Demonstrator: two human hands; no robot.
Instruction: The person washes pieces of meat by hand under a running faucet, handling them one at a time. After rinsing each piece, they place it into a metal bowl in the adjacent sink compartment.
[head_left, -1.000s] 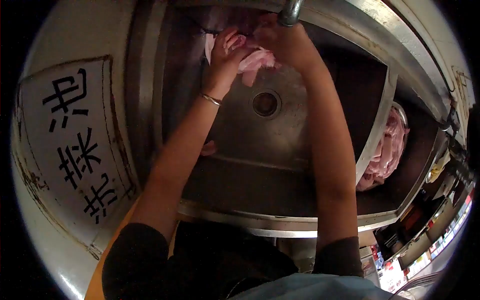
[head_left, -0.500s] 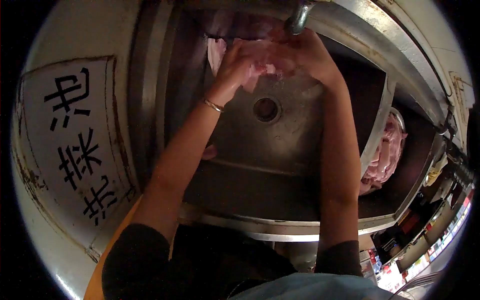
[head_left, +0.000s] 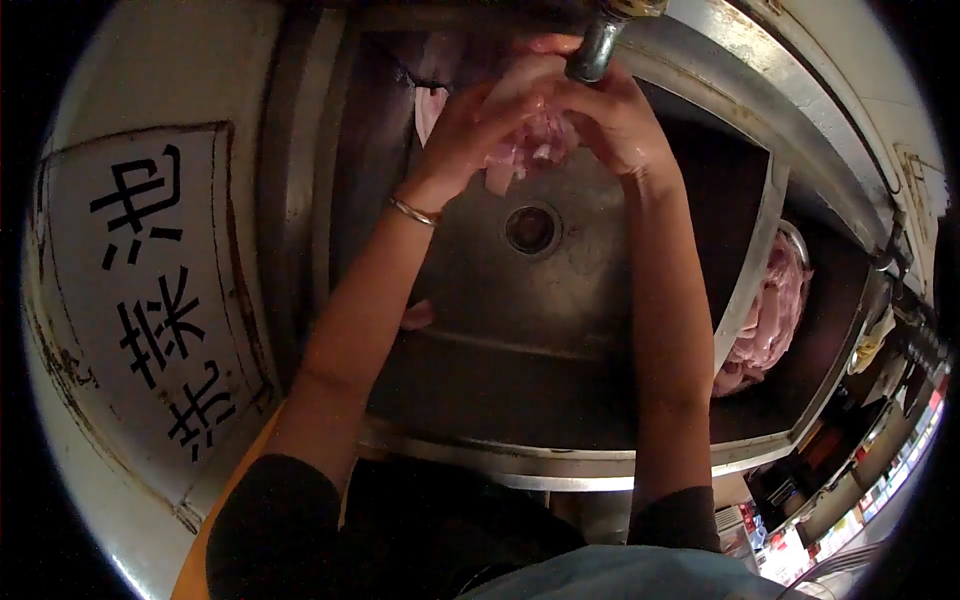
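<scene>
My left hand, with a bangle on its wrist, and my right hand are both wrapped round raw meat. The pink pieces are held above the far part of a metal sink, just below the tap. Some meat hangs down between my hands, and my fingers partly hide the rest. Left of my left hand lies a pale strip of meat. A small scrap of meat rests on the sink bottom beside my left forearm.
The round drain sits in the basin floor. Past a metal divider, the right basin holds a bowl heaped with raw meat. A sign with black characters is on the left. Shelves with goods stand at lower right.
My hands have come closer together round the meat, which is bunched between them rather than spread out. My right hand has shifted slightly left.
</scene>
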